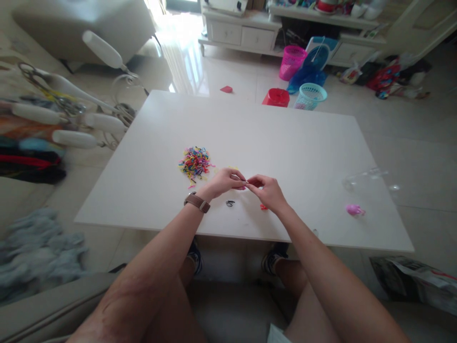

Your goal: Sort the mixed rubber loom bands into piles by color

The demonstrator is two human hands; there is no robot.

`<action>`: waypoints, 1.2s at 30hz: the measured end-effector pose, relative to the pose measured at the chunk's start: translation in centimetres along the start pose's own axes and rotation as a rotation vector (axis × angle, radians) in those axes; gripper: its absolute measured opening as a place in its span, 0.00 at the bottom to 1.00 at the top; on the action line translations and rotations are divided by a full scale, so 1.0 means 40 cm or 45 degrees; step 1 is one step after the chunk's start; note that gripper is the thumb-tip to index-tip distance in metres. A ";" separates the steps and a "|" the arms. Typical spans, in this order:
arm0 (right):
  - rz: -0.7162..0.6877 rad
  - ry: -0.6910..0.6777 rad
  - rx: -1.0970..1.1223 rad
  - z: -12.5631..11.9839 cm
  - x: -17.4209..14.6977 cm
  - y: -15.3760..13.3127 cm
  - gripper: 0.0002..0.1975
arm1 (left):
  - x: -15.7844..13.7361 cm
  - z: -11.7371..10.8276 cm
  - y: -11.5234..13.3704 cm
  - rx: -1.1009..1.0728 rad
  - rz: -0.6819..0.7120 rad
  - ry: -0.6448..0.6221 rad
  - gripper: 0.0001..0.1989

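Meeting near the middle of the frame, the left hand point(228, 182) and the right hand point(267, 191) bring their fingertips together just above a white rectangular worktop point(303, 147). The fingers of both hands are bent inward, thumbs toward forefingers; a tiny dark spot shows where they meet, but I cannot tell whether they are grasping anything there. A small bright pink piece point(241, 188) shows just below the left fingers, and some thin yellow bits point(233, 167) lie just beyond that hand.

Left of centre, a loose heap of small multicoloured loops point(195, 163) lies on the worktop, strays scattered round its lower edge. A little cluster of thin black loops point(230, 203) sits below the left hand, and a small red bundle point(263, 206) lies partly hidden by the right hand.

Toward the right of the frame, a glossy pinkish-purple object point(354, 210) rests near a clear, see-through item point(367, 178) whose shape is blurred. A brown-strapped watch point(197, 202) circles the left wrist. Past the far edge, a pink openwork plastic basket point(292, 63) stands at upper right.
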State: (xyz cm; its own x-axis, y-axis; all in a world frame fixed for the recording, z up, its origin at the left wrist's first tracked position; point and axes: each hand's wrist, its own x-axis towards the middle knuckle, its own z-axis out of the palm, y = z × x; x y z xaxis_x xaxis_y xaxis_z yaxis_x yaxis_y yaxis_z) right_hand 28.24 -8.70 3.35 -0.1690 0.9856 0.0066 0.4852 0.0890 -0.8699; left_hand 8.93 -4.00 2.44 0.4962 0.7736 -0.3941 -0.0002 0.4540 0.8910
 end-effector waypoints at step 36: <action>0.004 0.164 -0.074 0.011 0.026 -0.001 0.05 | -0.037 -0.030 -0.007 1.108 -0.302 -0.214 0.05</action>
State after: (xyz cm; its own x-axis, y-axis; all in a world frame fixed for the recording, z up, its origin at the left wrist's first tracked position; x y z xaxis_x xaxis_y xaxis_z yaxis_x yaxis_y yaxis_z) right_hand 27.68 -7.74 3.18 -0.0580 0.9958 0.0702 0.5348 0.0904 -0.8402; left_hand 7.17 -4.75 2.51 0.5195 0.5972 -0.6111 0.7380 0.0469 0.6732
